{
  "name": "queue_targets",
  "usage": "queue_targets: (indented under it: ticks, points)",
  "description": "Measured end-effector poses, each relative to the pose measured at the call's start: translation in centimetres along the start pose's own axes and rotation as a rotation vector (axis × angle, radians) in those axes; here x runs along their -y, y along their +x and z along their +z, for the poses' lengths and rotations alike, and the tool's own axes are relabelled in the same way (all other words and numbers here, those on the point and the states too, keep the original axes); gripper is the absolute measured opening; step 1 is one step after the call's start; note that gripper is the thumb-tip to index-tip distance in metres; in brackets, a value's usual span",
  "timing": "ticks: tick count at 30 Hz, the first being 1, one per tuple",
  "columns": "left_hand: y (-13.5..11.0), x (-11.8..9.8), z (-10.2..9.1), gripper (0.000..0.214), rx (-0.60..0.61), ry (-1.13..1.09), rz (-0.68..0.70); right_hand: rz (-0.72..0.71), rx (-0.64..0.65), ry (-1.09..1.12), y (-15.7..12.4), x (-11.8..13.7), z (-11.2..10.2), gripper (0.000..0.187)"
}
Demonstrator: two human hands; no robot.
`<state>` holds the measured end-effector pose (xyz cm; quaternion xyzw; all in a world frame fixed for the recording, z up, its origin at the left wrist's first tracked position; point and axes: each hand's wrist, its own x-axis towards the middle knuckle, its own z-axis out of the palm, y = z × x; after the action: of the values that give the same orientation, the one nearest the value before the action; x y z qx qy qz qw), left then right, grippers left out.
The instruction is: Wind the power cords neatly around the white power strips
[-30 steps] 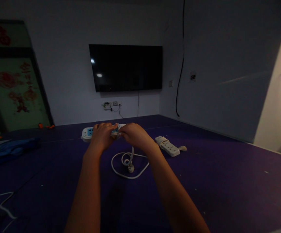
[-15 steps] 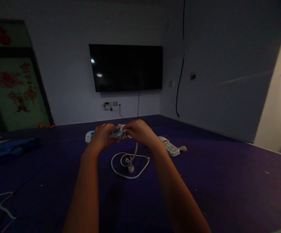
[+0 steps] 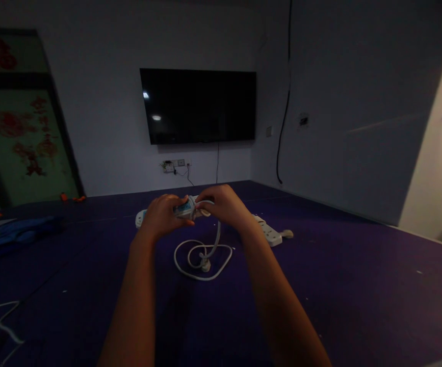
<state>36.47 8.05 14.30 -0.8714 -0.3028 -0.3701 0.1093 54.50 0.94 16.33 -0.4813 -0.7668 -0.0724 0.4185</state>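
Partly wrapped: white round flexible cord (image 3: 218,234) bands the long white plastic power strip with blue socket faces (image 3: 183,208), remainder loose below the grip; left hand (image 3: 162,215) clamps strip, right hand (image 3: 223,206) pinches cord alongside, wrist bent, both forearms reaching forward.

There are two bare hands (image 3: 161,216) (image 3: 223,205), two long white plastic power strips (image 3: 140,218) (image 3: 272,234) and one black rectangular television (image 3: 200,107).
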Motion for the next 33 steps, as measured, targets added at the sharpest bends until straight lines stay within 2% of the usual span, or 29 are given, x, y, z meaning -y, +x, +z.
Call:
queue_targets:
  ticks: [4,7,10,12,14,17,19,21,24,27,30,33]
  points:
    - [0.0,0.2,0.0,0.061,0.041,0.057,-0.051,0.062,0.049,0.057,-0.1,0.4,-0.2,0.014]
    - [-0.1,0.8,-0.1,0.067,0.029,0.092,-0.077,0.088,0.087,0.086,-0.5,0.7,-0.4,0.031]
    - [-0.4,1.6,-0.3,0.068,-0.025,0.087,-0.097,0.125,0.214,0.088,-0.9,0.9,-0.6,0.056]
    - [-0.6,1.9,-0.7,0.067,-0.052,0.083,-0.146,0.174,0.331,0.105,-1.2,0.8,-0.6,0.064]
    - [-0.8,2.1,-1.1,0.066,-0.077,0.090,-0.204,0.257,0.452,0.153,-1.3,0.6,-0.6,0.059]
    - [-1.1,2.4,-1.6,0.064,-0.121,0.099,-0.277,0.344,0.612,0.255,-1.4,-0.1,-0.5,0.036]
    - [-1.4,2.7,-1.8,0.063,-0.140,0.102,-0.322,0.331,0.669,0.310,-1.4,-0.7,-0.6,0.016]
    - [-1.7,3.0,-2.0,0.064,-0.149,0.111,-0.352,0.317,0.679,0.342,-1.4,-1.4,-0.6,0.006]
    - [-1.8,3.2,-2.1,0.065,-0.127,0.137,-0.357,0.360,0.547,0.325,-1.1,-2.4,-0.5,0.013]
    - [-1.4,2.9,-1.9,0.066,-0.065,0.176,-0.335,0.390,0.257,0.255,-0.6,-3.4,0.0,0.023]
    - [-0.8,1.9,-1.6,0.068,0.007,0.195,-0.290,0.289,-0.106,0.179,-0.1,-4.0,0.5,0.019]
    - [-0.2,0.6,-1.4,0.070,0.075,0.193,-0.230,0.165,-0.352,0.195,0.3,-4.4,0.7,0.015]
